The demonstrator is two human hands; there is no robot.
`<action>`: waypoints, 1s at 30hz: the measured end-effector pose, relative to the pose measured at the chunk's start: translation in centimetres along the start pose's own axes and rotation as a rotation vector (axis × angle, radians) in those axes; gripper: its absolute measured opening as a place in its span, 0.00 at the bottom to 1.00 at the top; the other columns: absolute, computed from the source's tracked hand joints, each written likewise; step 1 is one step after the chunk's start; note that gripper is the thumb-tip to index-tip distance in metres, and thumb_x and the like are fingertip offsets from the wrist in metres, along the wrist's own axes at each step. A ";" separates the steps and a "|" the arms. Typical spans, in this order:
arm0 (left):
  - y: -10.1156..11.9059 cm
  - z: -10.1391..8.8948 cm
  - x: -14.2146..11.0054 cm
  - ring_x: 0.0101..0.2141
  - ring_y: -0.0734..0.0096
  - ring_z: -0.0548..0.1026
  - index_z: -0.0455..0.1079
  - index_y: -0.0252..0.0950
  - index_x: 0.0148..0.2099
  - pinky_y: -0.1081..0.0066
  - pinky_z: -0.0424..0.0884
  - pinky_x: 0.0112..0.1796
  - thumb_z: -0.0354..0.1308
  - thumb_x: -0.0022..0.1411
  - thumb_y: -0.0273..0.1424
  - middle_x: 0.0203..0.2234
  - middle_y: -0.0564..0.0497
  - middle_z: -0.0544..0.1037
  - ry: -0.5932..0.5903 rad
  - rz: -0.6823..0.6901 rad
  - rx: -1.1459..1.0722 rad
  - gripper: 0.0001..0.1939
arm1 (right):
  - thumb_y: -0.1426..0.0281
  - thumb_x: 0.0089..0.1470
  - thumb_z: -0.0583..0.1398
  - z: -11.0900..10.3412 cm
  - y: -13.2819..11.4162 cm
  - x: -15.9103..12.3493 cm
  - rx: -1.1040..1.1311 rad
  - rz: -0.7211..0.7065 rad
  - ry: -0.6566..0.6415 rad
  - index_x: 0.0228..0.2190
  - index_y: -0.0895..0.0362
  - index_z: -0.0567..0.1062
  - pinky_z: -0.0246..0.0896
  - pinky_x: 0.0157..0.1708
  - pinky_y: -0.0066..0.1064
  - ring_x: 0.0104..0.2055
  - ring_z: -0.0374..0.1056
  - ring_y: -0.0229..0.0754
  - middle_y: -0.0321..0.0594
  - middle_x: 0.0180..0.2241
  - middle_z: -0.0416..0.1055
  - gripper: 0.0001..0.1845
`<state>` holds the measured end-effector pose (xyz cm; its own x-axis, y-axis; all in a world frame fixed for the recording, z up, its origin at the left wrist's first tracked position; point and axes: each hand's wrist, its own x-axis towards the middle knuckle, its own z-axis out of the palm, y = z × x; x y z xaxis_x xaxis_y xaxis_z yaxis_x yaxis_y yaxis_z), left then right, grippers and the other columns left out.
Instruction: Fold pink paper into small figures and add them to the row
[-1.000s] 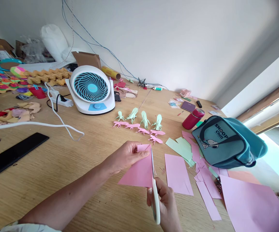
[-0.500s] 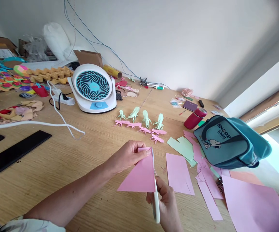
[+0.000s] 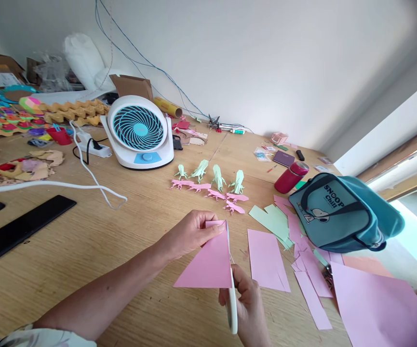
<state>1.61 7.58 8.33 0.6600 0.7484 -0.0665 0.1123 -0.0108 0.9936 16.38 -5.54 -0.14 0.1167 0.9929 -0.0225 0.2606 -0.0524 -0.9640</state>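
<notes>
My left hand (image 3: 194, 234) pinches the top of a folded pink sheet of paper (image 3: 208, 267), which is held up off the table with its wide edge toward me. White-handled scissors (image 3: 232, 308) are gripped in my right hand (image 3: 248, 301). Their blades run along the right edge of the pink sheet, up near my left fingertips. Beyond my hands stand several light green folded-paper insects (image 3: 218, 177), with several pink folded-paper insects (image 3: 215, 194) in front of them. Right of the scissors lies a flat pink paper piece (image 3: 268, 260).
Green paper pieces (image 3: 271, 220), pink strips (image 3: 314, 299) and a large pink sheet (image 3: 378, 308) lie at the right. Behind them are a teal bag (image 3: 338, 207) and a red flask (image 3: 291, 177). A fan (image 3: 139, 130) stands back left; a black phone (image 3: 27, 226) lies left.
Almost nothing differs. The scissors and the pink sheet keep nearly the same place, with only a very slight shift of the whole view.
</notes>
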 end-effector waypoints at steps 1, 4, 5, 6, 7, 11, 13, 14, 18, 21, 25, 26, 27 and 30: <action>0.1 0.0 0.0 0.20 0.81 0.54 0.55 0.35 0.24 0.76 0.48 0.22 0.55 0.64 0.43 0.18 0.60 0.55 -0.005 0.001 0.002 0.23 | 0.67 0.50 0.58 0.0 0.0 0.0 -0.001 0.008 0.000 0.20 0.56 0.66 0.48 0.24 0.26 0.23 0.55 0.35 0.32 0.18 0.62 0.10; 0.2 0.1 -0.1 0.20 0.81 0.53 0.54 0.35 0.24 0.76 0.48 0.22 0.56 0.63 0.41 0.18 0.60 0.54 -0.015 0.008 0.015 0.22 | 0.69 0.48 0.57 0.0 -0.1 -0.1 0.002 0.021 0.005 0.20 0.56 0.66 0.49 0.24 0.26 0.23 0.56 0.36 0.32 0.19 0.63 0.08; 0.2 0.1 -0.1 0.20 0.81 0.53 0.54 0.35 0.24 0.76 0.48 0.22 0.56 0.63 0.41 0.18 0.60 0.54 -0.017 0.007 0.016 0.22 | 0.68 0.48 0.57 0.0 -0.2 -0.2 0.003 0.019 0.008 0.20 0.56 0.65 0.48 0.24 0.26 0.23 0.56 0.36 0.32 0.18 0.62 0.08; 0.1 0.1 -0.1 0.20 0.81 0.53 0.54 0.35 0.24 0.76 0.48 0.22 0.56 0.63 0.40 0.18 0.60 0.54 -0.018 0.005 0.015 0.22 | 0.68 0.49 0.57 0.0 -0.2 -0.2 0.002 0.014 0.010 0.20 0.55 0.65 0.48 0.23 0.26 0.23 0.55 0.35 0.32 0.18 0.62 0.09; 0.1 0.1 -0.1 0.20 0.81 0.53 0.53 0.35 0.24 0.76 0.48 0.22 0.56 0.64 0.40 0.18 0.60 0.54 -0.017 0.004 0.014 0.22 | 0.67 0.49 0.57 -0.1 -0.3 -0.2 0.001 0.007 0.012 0.20 0.55 0.65 0.48 0.23 0.26 0.22 0.55 0.35 0.32 0.18 0.62 0.09; -0.2 0.3 -0.1 0.21 0.81 0.51 0.52 0.36 0.24 0.76 0.47 0.22 0.56 0.64 0.40 0.19 0.60 0.53 -0.027 0.020 0.010 0.22 | 0.66 0.51 0.55 -0.1 -0.4 -0.1 -0.014 -0.003 0.020 0.20 0.55 0.64 0.47 0.22 0.27 0.22 0.54 0.35 0.32 0.17 0.61 0.11; -0.4 0.3 0.0 0.21 0.81 0.51 0.51 0.36 0.25 0.76 0.47 0.21 0.56 0.63 0.40 0.19 0.60 0.52 -0.028 0.013 -0.002 0.22 | 0.66 0.51 0.55 -0.2 -0.4 -0.1 -0.019 -0.002 0.025 0.19 0.55 0.64 0.47 0.22 0.27 0.22 0.54 0.35 0.32 0.18 0.61 0.11; -0.4 0.3 0.1 0.21 0.81 0.50 0.51 0.36 0.25 0.77 0.47 0.21 0.56 0.63 0.41 0.19 0.60 0.52 -0.020 0.005 -0.015 0.22 | 0.66 0.51 0.55 -0.3 -0.4 -0.1 -0.024 -0.003 0.030 0.19 0.55 0.64 0.48 0.22 0.27 0.22 0.54 0.35 0.32 0.18 0.61 0.11; -0.8 0.0 0.4 0.21 0.82 0.53 0.53 0.36 0.26 0.78 0.50 0.22 0.57 0.63 0.44 0.19 0.60 0.56 0.018 0.000 -0.075 0.23 | 0.64 0.55 0.55 -0.8 -0.2 0.3 -0.094 -0.019 0.075 0.22 0.55 0.65 0.50 0.24 0.27 0.23 0.55 0.36 0.32 0.19 0.61 0.12; -1.0 -0.2 0.7 0.21 0.82 0.57 0.55 0.35 0.26 0.79 0.54 0.23 0.58 0.61 0.46 0.20 0.59 0.59 0.019 -0.006 -0.121 0.23 | 0.61 0.58 0.54 -1.6 0.5 1.0 -0.270 -0.024 0.152 0.22 0.54 0.64 0.49 0.24 0.27 0.22 0.56 0.36 0.31 0.18 0.61 0.16; -1.2 -0.4 1.0 0.24 0.80 0.63 0.59 0.34 0.29 0.79 0.62 0.26 0.60 0.59 0.47 0.23 0.57 0.64 0.030 -0.031 -0.200 0.22 | 0.62 0.57 0.57 -3.1 1.8 2.0 -0.714 -0.020 0.227 0.27 0.54 0.66 0.48 0.27 0.30 0.23 0.63 0.40 0.34 0.20 0.67 0.11; -1.2 -0.5 1.0 0.25 0.79 0.64 0.61 0.34 0.30 0.78 0.63 0.27 0.60 0.59 0.47 0.24 0.57 0.65 0.028 -0.037 -0.219 0.21 | 0.62 0.57 0.57 -3.4 2.1 2.1 -0.818 -0.026 0.228 0.28 0.54 0.67 0.49 0.29 0.31 0.26 0.66 0.42 0.36 0.22 0.70 0.10; -1.3 -0.5 1.1 0.26 0.79 0.66 0.62 0.34 0.31 0.78 0.65 0.28 0.60 0.59 0.47 0.26 0.56 0.66 0.026 -0.045 -0.236 0.20 | 0.62 0.57 0.57 -3.7 2.3 2.2 -0.908 -0.019 0.235 0.30 0.54 0.69 0.50 0.31 0.33 0.29 0.68 0.45 0.38 0.25 0.72 0.09; -1.7 -0.4 1.3 0.29 0.78 0.68 0.65 0.34 0.33 0.78 0.66 0.29 0.61 0.58 0.46 0.28 0.55 0.68 0.028 -0.067 -0.272 0.19 | 0.61 0.59 0.56 -4.3 2.6 2.3 -1.112 0.033 0.262 0.32 0.54 0.72 0.50 0.34 0.35 0.32 0.70 0.47 0.41 0.30 0.73 0.10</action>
<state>1.99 8.85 6.64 0.6369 0.7592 -0.1342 -0.0509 0.2151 0.9753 21.39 -3.87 -1.55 0.3016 0.9434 0.1380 0.9425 -0.2732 -0.1924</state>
